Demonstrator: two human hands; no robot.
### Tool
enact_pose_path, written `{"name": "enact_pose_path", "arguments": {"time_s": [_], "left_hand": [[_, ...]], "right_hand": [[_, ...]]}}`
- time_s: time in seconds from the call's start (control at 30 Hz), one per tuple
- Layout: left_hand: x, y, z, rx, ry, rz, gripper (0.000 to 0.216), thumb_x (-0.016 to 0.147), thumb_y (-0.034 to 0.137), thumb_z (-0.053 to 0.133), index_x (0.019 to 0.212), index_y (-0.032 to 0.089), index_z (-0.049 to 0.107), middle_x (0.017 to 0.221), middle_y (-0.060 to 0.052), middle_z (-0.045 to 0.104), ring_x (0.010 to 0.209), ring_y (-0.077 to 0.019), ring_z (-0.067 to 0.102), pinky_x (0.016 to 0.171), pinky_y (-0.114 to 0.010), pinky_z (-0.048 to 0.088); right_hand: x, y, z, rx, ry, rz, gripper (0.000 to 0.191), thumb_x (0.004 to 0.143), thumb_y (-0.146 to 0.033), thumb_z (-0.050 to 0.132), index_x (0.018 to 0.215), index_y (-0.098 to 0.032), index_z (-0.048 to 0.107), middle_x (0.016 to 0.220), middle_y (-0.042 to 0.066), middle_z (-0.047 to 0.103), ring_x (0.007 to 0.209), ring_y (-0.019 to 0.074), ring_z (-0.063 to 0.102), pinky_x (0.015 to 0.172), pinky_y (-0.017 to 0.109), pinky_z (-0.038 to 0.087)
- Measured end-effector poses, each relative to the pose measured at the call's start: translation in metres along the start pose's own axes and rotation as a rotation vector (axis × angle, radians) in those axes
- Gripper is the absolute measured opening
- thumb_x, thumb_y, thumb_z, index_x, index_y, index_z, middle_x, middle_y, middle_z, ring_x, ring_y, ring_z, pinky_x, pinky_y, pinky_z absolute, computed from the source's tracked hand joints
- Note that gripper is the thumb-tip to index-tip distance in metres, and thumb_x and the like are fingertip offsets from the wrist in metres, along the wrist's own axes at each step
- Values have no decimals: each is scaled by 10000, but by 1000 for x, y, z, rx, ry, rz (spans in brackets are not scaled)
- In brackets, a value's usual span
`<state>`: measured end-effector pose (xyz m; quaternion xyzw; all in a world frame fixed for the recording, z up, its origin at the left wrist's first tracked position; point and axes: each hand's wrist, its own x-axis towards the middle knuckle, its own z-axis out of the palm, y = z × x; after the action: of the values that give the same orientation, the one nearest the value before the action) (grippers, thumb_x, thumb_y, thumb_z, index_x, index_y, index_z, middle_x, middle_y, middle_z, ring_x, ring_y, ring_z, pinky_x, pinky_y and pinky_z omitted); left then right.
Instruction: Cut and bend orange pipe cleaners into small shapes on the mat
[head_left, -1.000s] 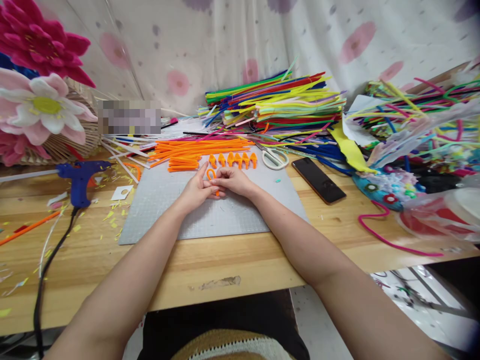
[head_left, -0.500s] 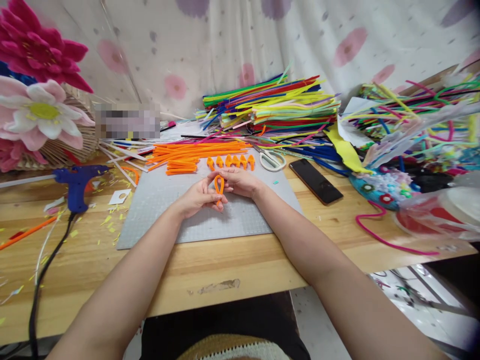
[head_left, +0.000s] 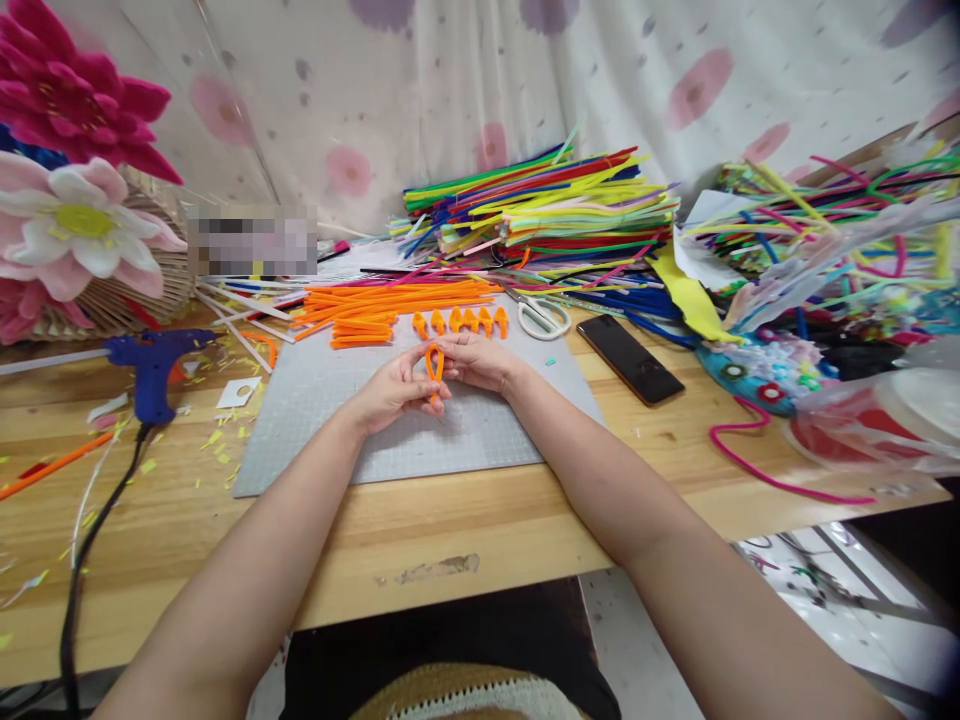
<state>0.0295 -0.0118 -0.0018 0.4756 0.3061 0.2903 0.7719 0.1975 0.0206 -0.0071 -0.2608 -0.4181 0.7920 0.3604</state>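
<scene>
White curtain fabric (head_left: 450,60) printed with pink and purple blossoms hangs behind a pale wooden table (head_left: 360,550), where a grey gridded cutting mat (head_left: 300,430) lies. Above the mat, the left hand (head_left: 394,390) has thumb and fingers clamped on the lower part of an upright, narrow loop of fuzzy orange stem (head_left: 440,365). The right hand (head_left: 480,362) curls its fingertips at the loop's upper side; whether they pinch it, I cannot tell. Just beyond the hands stands a row of small, folded orange fuzzy pieces (head_left: 470,320), with white-handled scissors (head_left: 544,318) to their right.
</scene>
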Motion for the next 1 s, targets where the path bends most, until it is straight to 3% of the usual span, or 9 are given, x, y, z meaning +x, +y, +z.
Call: {"name": "enact_pose_path", "arguments": {"time_s": [0.13, 0.33, 0.6, 0.73, 0.87, 1.0], "left_hand": [[0, 0, 0, 6, 21, -7, 897, 689, 175, 697, 1396, 176, 146, 682, -18, 695, 536, -123, 638, 562, -209, 495], [1, -1, 2, 28, 14, -9, 963, 675, 182, 712, 1416, 185, 97, 681, -14, 696, 545, -134, 644, 570, -226, 507], [3, -1, 5, 52, 44, 6, 941, 683, 170, 698, 1424, 202, 119, 737, -47, 709, 620, -150, 667, 598, -237, 523], [4, -4, 8, 76, 136, 77, 899, 675, 179, 699, 1411, 191, 183, 755, -64, 710, 659, -166, 675, 612, -254, 527], [5, -8, 16, 159, 236, 131, 834, 665, 196, 692, 1373, 181, 252, 711, -44, 697, 627, -156, 662, 610, -275, 525], [4, -6, 8, 423, 395, 205, 663, 694, 259, 643, 1288, 163, 364, 818, -66, 679, 680, -166, 650, 607, -299, 513]], "right_hand": [[3, 1, -3, -31, 43, -26, 235, 604, -274, 749, 691, -101, 615, 531, -39, 496, 465, 30, 361, 426, 173, 267], [3, 1, -1, -119, 114, -61, 224, 600, -286, 733, 629, -118, 588, 528, -37, 486, 467, 35, 337, 426, 194, 235], [6, 3, 6, -194, 258, -251, 297, 569, -324, 727, 560, -151, 486, 481, -73, 376, 431, 28, 242, 420, 214, 167], [9, 9, 5, -264, 287, -255, 294, 616, -399, 683, 649, -157, 520, 495, -77, 389, 417, 30, 285, 414, 206, 198], [7, 13, 3, -299, 222, -261, 306, 611, -380, 691, 785, -171, 551, 580, -68, 480, 476, 44, 411, 463, 194, 302], [4, 12, 2, -262, 232, -255, 304, 561, -327, 715, 763, -165, 556, 627, -58, 515, 526, 47, 439, 525, 198, 354]]}}
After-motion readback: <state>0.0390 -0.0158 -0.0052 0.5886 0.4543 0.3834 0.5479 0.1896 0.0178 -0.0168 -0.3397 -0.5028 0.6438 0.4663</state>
